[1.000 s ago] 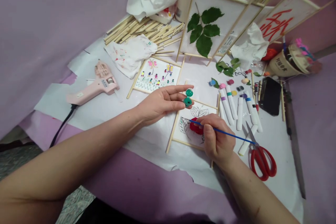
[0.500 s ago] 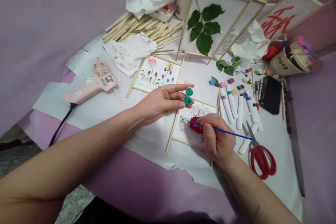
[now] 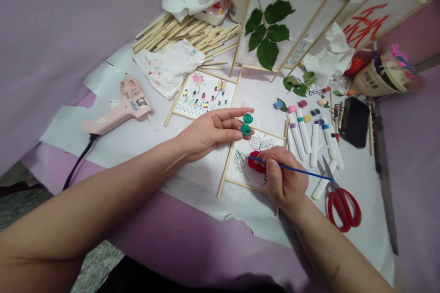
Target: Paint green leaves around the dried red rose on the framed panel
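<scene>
Between the thumb and fingers of my left hand [image 3: 220, 129] is a small open paint pot [image 3: 246, 130] with green paint in its cup and lid. My right hand [image 3: 286, 177] grips a thin blue paintbrush [image 3: 302, 170], its tip at the left leaf of a drawing. That drawing [image 3: 237, 176], on white paper in a stick frame, shows a red flower with black-outlined leaves. A little green marks the left leaf. My right hand covers the frame's lower right part. Beyond my left hand lies a second framed picture [image 3: 202, 96] with butterflies and small figures.
Red-handled scissors [image 3: 343, 206] and several markers [image 3: 298, 137] lie to the right, near a black phone [image 3: 355, 121]. A pink glue gun [image 3: 120, 110] rests on the left. Behind are wooden sticks [image 3: 165, 36], a stained cloth [image 3: 168, 66] and a standing lantern frame [image 3: 237, 50] with a leaf panel.
The view has shifted very slightly. Both hands keep their holds, and the brush tip stays by the left leaf with hardly any visible movement.
</scene>
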Demonstrator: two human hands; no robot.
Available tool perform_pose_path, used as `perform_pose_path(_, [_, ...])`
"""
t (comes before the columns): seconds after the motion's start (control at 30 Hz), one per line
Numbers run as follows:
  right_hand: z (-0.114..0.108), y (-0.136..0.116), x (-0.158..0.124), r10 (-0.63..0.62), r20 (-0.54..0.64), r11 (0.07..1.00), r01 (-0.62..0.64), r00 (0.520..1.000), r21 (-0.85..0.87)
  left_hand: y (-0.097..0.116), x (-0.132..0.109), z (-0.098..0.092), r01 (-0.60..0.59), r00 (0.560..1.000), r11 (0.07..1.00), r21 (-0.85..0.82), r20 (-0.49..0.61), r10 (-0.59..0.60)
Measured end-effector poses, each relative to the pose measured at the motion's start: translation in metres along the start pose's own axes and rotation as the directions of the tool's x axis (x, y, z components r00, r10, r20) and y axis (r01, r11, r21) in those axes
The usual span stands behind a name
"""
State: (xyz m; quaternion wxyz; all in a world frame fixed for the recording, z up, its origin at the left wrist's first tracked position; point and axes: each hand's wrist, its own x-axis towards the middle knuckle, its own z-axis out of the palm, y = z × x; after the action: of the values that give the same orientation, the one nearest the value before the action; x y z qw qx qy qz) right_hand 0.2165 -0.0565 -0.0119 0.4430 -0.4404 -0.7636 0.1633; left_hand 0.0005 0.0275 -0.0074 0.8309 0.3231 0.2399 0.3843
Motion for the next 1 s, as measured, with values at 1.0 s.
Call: perform_pose_path(1.0, [0.005, 0.011, 0.027, 0.293, -0.051, 0.956, -0.293, 0.955, 0.015, 0.0, 0.0, 0.002, -0.005, 1.0, 1.0, -0.016, 0.018, 0.005])
